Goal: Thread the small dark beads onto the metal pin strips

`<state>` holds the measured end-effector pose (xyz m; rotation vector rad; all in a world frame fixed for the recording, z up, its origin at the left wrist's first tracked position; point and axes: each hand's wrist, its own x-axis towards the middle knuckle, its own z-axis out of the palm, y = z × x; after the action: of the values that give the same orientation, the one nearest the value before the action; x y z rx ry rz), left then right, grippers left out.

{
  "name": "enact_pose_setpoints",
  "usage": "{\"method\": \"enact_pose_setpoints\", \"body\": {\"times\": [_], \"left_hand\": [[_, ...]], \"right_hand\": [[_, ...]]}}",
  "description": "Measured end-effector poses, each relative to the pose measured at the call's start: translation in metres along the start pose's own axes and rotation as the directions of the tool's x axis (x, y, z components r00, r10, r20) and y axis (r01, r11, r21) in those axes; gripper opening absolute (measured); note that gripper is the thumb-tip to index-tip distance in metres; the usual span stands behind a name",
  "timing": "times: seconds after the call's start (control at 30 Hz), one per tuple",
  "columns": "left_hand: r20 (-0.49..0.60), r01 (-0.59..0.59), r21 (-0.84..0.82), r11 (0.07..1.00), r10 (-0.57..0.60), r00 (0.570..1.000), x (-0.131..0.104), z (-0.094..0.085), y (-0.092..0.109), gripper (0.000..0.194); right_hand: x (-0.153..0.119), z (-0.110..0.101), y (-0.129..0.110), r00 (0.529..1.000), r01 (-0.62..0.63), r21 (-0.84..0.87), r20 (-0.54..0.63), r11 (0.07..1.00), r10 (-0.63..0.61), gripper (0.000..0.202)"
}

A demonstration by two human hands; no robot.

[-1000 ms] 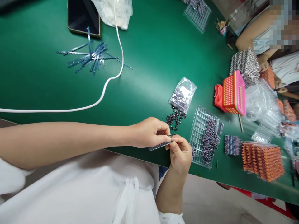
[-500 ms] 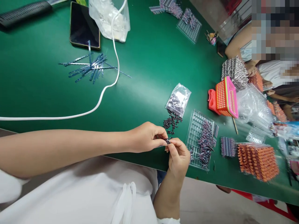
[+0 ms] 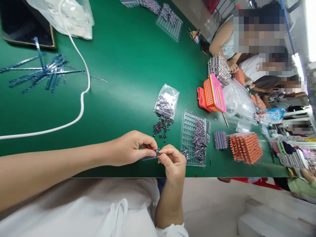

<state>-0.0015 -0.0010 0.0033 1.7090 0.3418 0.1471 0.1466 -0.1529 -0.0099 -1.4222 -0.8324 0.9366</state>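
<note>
Left hand (image 3: 134, 148): fingers pinching a narrow, dark, ridged strip (image 3: 148, 158) low over the near edge of the smooth green bench (image 3: 123, 75). Right hand (image 3: 175, 164): fingers closed on a small dark piece (image 3: 158, 153) at the strip's end; cannot tell if joined. Just beyond: loose shiny black beads (image 3: 161, 126) beside a clear plastic bag (image 3: 168, 95). Right: clear compartmented plastic tray (image 3: 187, 128), heaped with thin purplish sticks (image 3: 199, 141).

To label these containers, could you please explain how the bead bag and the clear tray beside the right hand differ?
The bead bag is limp and creased; the clear tray has moulded rows. The bag holds dark beads, the tray slender purplish pieces. The bag looks smaller than the tray. Both are see-through and lie on the green table.
</note>
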Motion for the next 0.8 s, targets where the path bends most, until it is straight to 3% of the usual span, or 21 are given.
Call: {"method": "enact_pose_setpoints", "body": {"times": [0.13, 0.27, 0.33, 0.43, 0.57, 0.67, 0.8], "left_hand": [[0.091, -0.017, -0.038, 0.999, 0.02, 0.996, 0.0, 0.0, 0.001, 0.021], [0.051, 0.056, -0.046, 0.997, -0.053, 0.997, 0.0, 0.004, 0.001, 0.023], [-0.007, 0.123, -0.043, 0.991, -0.123, 0.992, 0.001, 0.005, 0.001, 0.024], [-0.118, 0.208, -0.092, 0.974, -0.218, 0.969, 0.003, 0.002, 0.001, 0.025], [-0.216, 0.198, -0.159, 0.967, -0.23, 0.949, 0.006, -0.001, -0.002, 0.024], [-0.25, 0.171, -0.176, 0.969, -0.212, 0.945, 0.007, -0.002, -0.004, 0.024], [-0.28, 0.162, -0.219, 0.962, -0.221, 0.934, 0.01, -0.002, -0.006, 0.024]], "right_hand": [[-0.006, -0.003, -0.004, 0.999, 0.013, -0.044, 0.033, 0.999, -0.011, 0.006], [-0.011, -0.018, -0.008, 0.995, 0.092, -0.294, -0.016, 0.951, -0.101, 0.008], [-0.013, -0.036, -0.011, 0.978, 0.116, -0.48, -0.098, 0.87, -0.184, 0.009], [-0.012, -0.07, -0.015, 0.929, 0.053, -0.778, -0.192, 0.626, -0.317, 0.013], [-0.006, -0.104, -0.012, 0.921, 0.0, -0.898, -0.171, 0.44, -0.35, 0.02], [-0.003, -0.109, -0.005, 0.921, -0.035, -0.929, -0.173, 0.368, -0.349, 0.024], [-0.002, -0.098, 0.002, 0.901, -0.04, -0.959, -0.155, 0.28, -0.405, 0.029]]}}
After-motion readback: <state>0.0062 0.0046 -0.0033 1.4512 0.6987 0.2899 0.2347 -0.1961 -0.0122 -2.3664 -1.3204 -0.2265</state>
